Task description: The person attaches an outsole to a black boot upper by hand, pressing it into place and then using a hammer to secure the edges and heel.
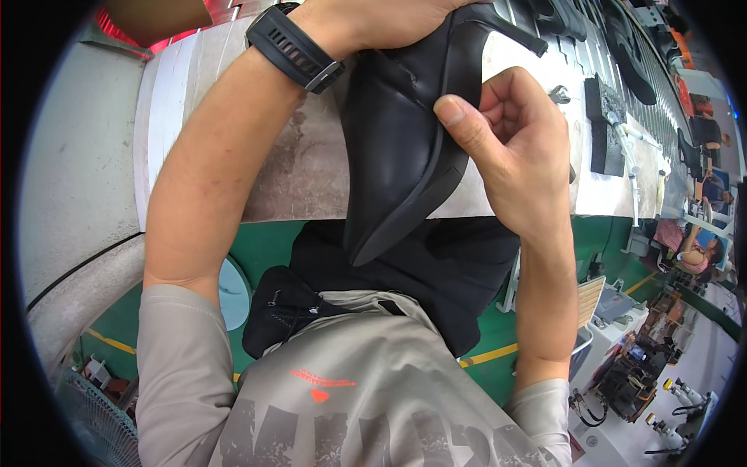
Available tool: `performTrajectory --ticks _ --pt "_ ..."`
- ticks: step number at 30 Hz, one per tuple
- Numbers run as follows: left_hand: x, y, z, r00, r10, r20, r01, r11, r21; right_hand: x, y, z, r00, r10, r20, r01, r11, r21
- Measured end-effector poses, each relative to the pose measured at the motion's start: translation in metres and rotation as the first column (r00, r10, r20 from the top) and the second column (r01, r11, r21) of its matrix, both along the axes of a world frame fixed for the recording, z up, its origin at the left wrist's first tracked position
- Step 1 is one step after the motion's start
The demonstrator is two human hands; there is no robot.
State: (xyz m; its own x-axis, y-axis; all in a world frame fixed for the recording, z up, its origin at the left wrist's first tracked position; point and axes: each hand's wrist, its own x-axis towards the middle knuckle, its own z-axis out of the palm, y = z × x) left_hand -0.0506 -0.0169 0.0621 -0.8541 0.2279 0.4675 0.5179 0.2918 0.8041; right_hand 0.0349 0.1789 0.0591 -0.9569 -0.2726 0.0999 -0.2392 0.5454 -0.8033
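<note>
A black high-heeled ankle boot (389, 124) lies tilted over the near edge of the worktable, its pointed toe toward me and its sole turned to the right. The thin heel sticks out at the upper right. My left hand (393, 22), below a black wristwatch (296, 48), grips the boot near its heel end; its fingertips are hidden. At the side of the boot, my right hand (525, 140) presses its thumb near the sole edge, with the other fingers curled in. A crease or seam shows in the upper beside that thumb.
To the right on the worktable (299, 167) lie a black pad (605, 128), white tubes (632, 152) and a small metal piece (559, 95). More black shoes (629, 50) rest on a slatted conveyor beyond. A red glow shows at the upper left. Other people (700, 249) sit far right.
</note>
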Motion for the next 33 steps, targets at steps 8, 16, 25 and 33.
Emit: performTrajectory --ticks 8,16,25,33 --pt "0.006 -0.002 0.002 1.000 -0.011 -0.026 0.012 0.998 0.056 0.020 0.002 -0.024 0.988 0.039 0.149 0.024 0.918 -0.396" --pt "-0.004 -0.021 0.000 0.975 -0.213 0.057 0.215 0.976 -0.024 -0.011 -0.014 0.001 0.950 0.037 0.310 0.126 0.862 -0.490" --pt "0.108 -0.072 -0.013 0.897 0.327 -0.298 -0.347 0.938 -0.015 -0.027 0.008 0.005 0.928 0.091 -0.362 -0.096 0.995 0.004" --pt "0.143 -0.067 -0.016 0.934 0.014 -0.356 -0.184 0.875 -0.448 -0.024 0.017 -0.005 0.800 0.324 -0.504 -0.289 0.946 0.148"
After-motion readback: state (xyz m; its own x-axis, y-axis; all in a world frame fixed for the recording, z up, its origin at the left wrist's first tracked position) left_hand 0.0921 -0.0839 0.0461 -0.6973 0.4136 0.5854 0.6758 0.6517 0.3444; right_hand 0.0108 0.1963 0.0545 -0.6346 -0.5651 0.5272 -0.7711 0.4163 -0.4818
